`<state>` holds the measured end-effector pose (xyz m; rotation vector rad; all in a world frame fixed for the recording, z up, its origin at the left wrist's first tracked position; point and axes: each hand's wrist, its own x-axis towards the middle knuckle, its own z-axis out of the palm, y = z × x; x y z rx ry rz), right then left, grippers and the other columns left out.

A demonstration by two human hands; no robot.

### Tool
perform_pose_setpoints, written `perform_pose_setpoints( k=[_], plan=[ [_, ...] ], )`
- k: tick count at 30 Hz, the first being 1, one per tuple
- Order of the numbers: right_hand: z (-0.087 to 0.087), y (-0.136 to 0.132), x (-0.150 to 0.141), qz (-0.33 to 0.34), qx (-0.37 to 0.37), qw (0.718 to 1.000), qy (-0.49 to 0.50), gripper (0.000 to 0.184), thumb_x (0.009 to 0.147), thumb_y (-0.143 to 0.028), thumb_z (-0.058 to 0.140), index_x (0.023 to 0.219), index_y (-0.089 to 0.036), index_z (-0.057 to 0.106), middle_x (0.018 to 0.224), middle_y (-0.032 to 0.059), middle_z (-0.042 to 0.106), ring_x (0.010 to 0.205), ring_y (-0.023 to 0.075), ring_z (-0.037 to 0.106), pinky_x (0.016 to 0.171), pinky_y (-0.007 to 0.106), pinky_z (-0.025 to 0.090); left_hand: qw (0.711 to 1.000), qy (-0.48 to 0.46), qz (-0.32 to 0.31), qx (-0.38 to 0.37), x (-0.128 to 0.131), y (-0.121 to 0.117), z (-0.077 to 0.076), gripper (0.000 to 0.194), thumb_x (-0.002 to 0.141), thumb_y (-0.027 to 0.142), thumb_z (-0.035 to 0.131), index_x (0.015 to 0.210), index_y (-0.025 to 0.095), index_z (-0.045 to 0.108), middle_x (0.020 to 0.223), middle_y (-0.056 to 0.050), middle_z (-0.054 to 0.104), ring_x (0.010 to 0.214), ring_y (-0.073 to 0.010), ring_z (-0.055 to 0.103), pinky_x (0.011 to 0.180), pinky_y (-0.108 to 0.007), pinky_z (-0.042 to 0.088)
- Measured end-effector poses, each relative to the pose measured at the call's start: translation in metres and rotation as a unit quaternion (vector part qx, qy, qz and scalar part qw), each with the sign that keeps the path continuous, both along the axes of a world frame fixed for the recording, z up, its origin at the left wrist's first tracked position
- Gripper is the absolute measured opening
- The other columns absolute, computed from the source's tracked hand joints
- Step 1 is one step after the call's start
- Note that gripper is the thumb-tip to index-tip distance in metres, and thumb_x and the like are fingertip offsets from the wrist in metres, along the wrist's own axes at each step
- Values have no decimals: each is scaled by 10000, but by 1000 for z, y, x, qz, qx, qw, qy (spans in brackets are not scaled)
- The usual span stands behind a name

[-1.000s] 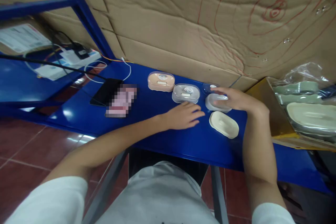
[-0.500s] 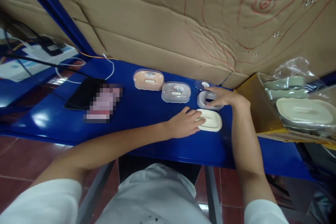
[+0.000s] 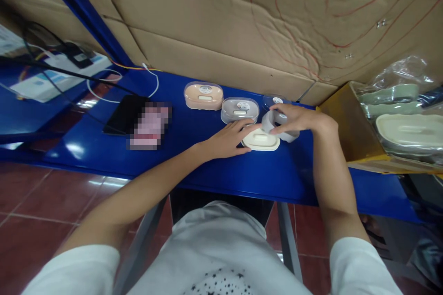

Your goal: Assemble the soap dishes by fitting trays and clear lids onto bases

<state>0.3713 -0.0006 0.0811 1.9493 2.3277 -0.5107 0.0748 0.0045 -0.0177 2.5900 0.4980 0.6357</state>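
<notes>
A cream soap-dish tray (image 3: 261, 140) lies on the blue table (image 3: 214, 166). My left hand (image 3: 226, 140) grips its left end with thumb and fingers. My right hand (image 3: 294, 117) holds a grey oval insert (image 3: 280, 126) tilted up on edge, just right of the cream tray. Behind them stand a grey covered soap box (image 3: 240, 109) and a peach covered soap box (image 3: 203, 95). A clear lid (image 3: 273, 100) lies behind my right hand.
A yellow cardboard box (image 3: 342, 115) at the right holds bagged green and cream trays (image 3: 408, 124). A black device and a blurred pink item (image 3: 148, 125) lie at the left. Cables and papers sit on the far-left shelf (image 3: 51, 73). Cardboard sheets (image 3: 242, 32) back the table.
My left hand took the cream tray and slid it left, toward the grey box. My right hand tipped the grey insert up on edge beside it.
</notes>
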Motion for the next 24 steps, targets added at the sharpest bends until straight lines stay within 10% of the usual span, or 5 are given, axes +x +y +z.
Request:
perform_pose_setpoints(
  k=[16,24],
  plan=[
    [-8,-20,-70,99,-44,993,50,1181,761,-611,915,1730,-240,351,1712,168,492,1563,451,472,1292,585,389,997,-30,-1,-68,-9,10,1,957,912,305,864,1696,298,315,1722,-203,394,1624,-410,411,1307,-641,417],
    [-9,13,-7,53,54,994,79,732,1027,-630,577,1660,-273,493,1706,81,540,1541,333,538,1288,511,424,999,37,1,17,-10,9,5,522,937,424,850,1368,210,647,1677,-213,456,1566,-429,476,1242,-620,478]
  ],
)
